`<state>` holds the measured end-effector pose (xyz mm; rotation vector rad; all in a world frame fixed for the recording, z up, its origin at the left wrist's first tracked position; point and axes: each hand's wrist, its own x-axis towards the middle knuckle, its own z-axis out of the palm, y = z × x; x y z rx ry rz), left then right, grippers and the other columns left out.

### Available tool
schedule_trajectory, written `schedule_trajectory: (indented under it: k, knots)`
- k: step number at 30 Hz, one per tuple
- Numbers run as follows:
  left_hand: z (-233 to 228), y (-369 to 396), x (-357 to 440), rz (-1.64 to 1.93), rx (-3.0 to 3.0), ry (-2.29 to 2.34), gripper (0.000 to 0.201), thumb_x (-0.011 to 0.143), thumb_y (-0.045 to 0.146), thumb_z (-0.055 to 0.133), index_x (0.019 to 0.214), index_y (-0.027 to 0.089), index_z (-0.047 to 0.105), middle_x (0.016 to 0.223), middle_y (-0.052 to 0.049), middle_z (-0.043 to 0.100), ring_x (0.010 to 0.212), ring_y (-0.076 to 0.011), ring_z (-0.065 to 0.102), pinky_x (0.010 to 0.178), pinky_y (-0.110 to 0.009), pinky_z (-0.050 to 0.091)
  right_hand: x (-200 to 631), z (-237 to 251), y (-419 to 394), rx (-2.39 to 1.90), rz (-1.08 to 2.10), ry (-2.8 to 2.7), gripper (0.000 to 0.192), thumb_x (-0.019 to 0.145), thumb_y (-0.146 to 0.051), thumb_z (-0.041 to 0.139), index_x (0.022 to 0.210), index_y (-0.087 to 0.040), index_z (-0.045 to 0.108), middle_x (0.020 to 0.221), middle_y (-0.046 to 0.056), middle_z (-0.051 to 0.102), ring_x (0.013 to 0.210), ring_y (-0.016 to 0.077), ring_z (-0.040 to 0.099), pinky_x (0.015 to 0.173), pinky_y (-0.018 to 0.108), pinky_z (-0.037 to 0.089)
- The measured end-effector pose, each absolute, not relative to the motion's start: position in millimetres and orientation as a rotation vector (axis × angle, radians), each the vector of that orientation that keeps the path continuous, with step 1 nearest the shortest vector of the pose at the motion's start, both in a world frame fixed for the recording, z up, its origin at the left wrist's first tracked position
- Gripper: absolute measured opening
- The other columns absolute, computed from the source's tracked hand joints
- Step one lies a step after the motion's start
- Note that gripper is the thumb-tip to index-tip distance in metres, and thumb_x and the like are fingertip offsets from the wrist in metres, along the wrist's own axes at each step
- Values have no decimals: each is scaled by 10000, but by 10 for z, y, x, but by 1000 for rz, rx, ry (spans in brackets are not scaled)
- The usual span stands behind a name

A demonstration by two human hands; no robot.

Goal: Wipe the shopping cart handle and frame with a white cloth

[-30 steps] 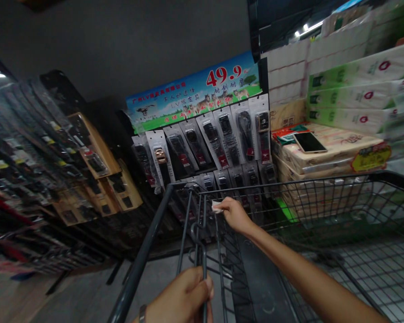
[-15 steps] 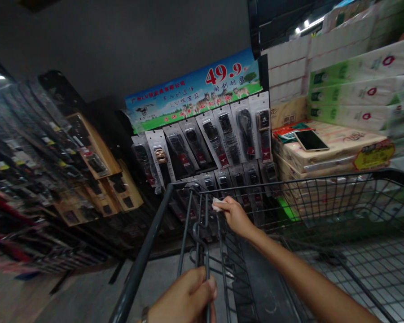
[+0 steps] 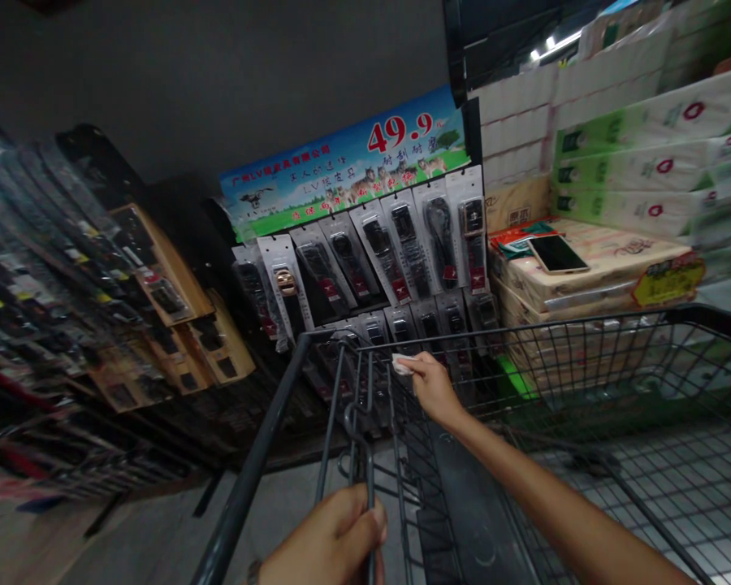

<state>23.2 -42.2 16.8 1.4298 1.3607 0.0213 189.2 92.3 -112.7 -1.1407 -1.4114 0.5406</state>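
Observation:
My left hand [image 3: 332, 540] grips a thin vertical wire of the dark grey shopping cart [image 3: 585, 329] at its near end. My right hand [image 3: 431, 386] reaches forward over the cart's folding child-seat flap and pinches a small white cloth or tissue [image 3: 400, 365] against the top wire rail at the cart's upper left corner. The basket to the right of my right arm shows bare wire mesh.
A rack of packaged belts [image 3: 378, 260] under a blue "49.9" sign [image 3: 347, 166] stands just beyond the cart. Stacked tissue packs [image 3: 609, 268] sit at right with a phone [image 3: 557, 253] lying on top. Shelves with hanging goods [image 3: 67, 309] line the left.
My right hand with the white cloth has slid slightly right and up along the cart's top rail. My left hand keeps its grip on the wire.

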Motion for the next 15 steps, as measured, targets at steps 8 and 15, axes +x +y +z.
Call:
schedule_trajectory:
  k: [8, 15]
  knots:
    - [191, -445, 171, 33, 1383, 1401, 373, 755, 559, 389, 756, 185, 383, 531, 37, 495, 419, -83, 432, 434, -203, 310, 1782, -1600, 719, -1226, 574, -1613, 380, 745, -2, 332, 889, -150, 652, 755, 41, 524, 741, 128, 505, 704, 222, 404]
    - [186, -452, 172, 92, 1441, 1391, 391, 741, 572, 435, 763, 181, 428, 586, 26, 514, 557, -108, 480, 492, -205, 337, 2036, -1427, 749, -1539, 530, -1505, 377, 696, -3, 380, 944, -140, 627, 885, 96, 617, 824, 171, 556, 765, 260, 396]
